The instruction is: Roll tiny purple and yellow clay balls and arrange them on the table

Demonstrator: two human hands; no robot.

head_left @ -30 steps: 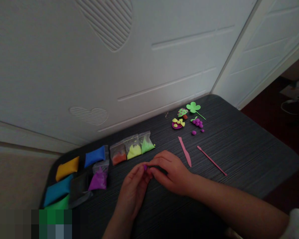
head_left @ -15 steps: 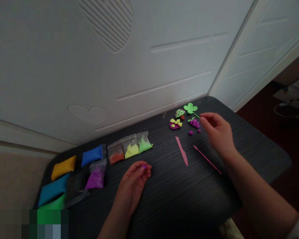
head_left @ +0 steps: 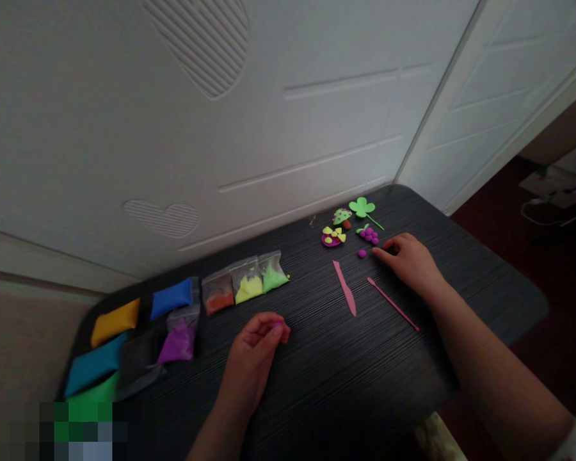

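Observation:
My left hand [head_left: 259, 349] is closed in a pinch on a bit of purple clay [head_left: 278, 324], most of it behind the fingers. Over the right part of the table, my right hand [head_left: 408, 259] has thumb and forefinger brought together on the spot of a small purple clay ball, which they cover. Just left of these fingertips lies a larger purple clay ball [head_left: 361, 253]. Behind it is a clay grape bunch [head_left: 368, 235] with green leaves. A pink clay knife [head_left: 344, 288] and a thin pink modelling stick [head_left: 393, 304] lie in front.
A green clay clover [head_left: 362, 207], a dotted mushroom [head_left: 342, 217] and a purple disc with yellow pieces [head_left: 333, 240] sit near the wall. Bags of orange [head_left: 219, 299], yellow [head_left: 248, 289], green [head_left: 273, 278] and purple clay [head_left: 178, 340], with several other packs, occupy the dark table's left side.
My right hand has left the clover's stem and come down and slightly left to the small purple ball, now covered by the fingers. My left hand keeps its pinch.

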